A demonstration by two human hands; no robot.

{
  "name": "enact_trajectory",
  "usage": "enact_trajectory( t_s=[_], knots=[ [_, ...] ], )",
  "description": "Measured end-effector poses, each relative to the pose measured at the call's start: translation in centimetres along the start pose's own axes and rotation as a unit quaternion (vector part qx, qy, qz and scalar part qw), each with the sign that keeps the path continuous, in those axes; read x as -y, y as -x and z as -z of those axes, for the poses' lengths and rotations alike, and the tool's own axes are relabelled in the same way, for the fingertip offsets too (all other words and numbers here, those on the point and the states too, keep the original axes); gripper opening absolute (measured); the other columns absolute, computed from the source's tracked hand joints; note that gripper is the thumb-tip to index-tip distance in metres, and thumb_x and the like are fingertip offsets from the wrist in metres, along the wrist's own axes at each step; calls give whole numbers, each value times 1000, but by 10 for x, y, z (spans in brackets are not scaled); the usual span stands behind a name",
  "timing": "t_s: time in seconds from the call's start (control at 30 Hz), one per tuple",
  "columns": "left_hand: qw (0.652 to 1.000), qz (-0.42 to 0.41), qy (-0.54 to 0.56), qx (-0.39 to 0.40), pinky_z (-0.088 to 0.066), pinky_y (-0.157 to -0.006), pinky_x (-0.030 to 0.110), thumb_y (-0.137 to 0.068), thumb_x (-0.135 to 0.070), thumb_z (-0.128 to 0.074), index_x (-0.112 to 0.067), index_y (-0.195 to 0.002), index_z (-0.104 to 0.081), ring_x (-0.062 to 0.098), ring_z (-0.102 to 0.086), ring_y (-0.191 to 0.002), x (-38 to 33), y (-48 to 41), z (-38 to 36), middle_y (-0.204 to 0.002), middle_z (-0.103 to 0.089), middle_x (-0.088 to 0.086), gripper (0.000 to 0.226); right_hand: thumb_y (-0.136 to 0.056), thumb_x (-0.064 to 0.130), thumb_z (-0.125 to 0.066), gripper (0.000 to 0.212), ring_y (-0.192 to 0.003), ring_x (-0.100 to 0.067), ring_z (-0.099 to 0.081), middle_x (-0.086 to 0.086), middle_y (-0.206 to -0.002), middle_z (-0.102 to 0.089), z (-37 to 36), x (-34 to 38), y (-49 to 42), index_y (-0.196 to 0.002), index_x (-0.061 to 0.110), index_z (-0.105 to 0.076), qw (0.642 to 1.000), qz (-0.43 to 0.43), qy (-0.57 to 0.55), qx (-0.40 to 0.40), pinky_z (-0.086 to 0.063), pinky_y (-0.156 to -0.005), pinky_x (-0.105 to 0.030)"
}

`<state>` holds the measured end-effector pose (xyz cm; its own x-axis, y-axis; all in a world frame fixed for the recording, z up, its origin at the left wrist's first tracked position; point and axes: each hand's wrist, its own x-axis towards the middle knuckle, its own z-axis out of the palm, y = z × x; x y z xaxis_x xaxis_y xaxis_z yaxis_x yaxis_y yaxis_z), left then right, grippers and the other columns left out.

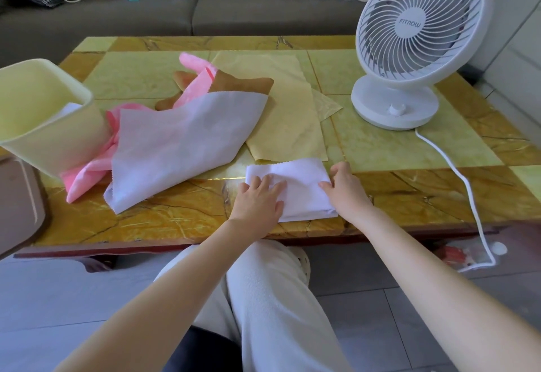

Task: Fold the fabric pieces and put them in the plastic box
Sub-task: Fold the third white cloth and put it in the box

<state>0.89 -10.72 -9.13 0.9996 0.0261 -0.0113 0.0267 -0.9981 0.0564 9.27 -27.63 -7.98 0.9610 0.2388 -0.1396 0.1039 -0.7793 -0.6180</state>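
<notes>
At table edge (175, 225) — left hand (257, 199) flat, right hand (344, 187) pinching folded white fabric (301, 187).

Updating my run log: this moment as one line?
phase: folding | left hand: presses folded white cloth | right hand: grips its edge | plastic box: far left

white folded fabric (295, 187), pale yellow box (44, 125), pink cloth (85, 178).
</notes>
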Motion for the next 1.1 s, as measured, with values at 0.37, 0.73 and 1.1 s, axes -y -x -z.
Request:
enact_trajectory(
  t_s=[0.37,0.73,1.1],
  knots=[
    [999,6,44,18,-28,-105,35,-94,-37,-37,-22,-143,-27,25,-27,-132,9,8,-1,-152,-20,6,52,-104,23,-27,53,-147,-19,1,-4,-160,0,-10,5,7,-151,11,-7,959,156,196,134,-5,-117,-28],
    [998,44,45,17,-28,-100,35,-91,-48,-39,-22,-141,-24,23,-29,-129,50,32,-7,-145,-29,0,59,-88,30,-64,84,-135,-30,-28,-20,-147,-21,1,26,22,-144,-8,-13,991,-81,50,97,-36,-104,-33],
    [998,53,20,27,-32,-101,32,-99,-20,-31,-17,-139,-32,23,-31,-129,76,48,7,-141,-32,4,41,-87,15,-65,28,-76,-15,-55,-7,-97,-61,22,78,30,-111,3,-56,960,-117,-211,140,-42,-56,-19]
  ],
)
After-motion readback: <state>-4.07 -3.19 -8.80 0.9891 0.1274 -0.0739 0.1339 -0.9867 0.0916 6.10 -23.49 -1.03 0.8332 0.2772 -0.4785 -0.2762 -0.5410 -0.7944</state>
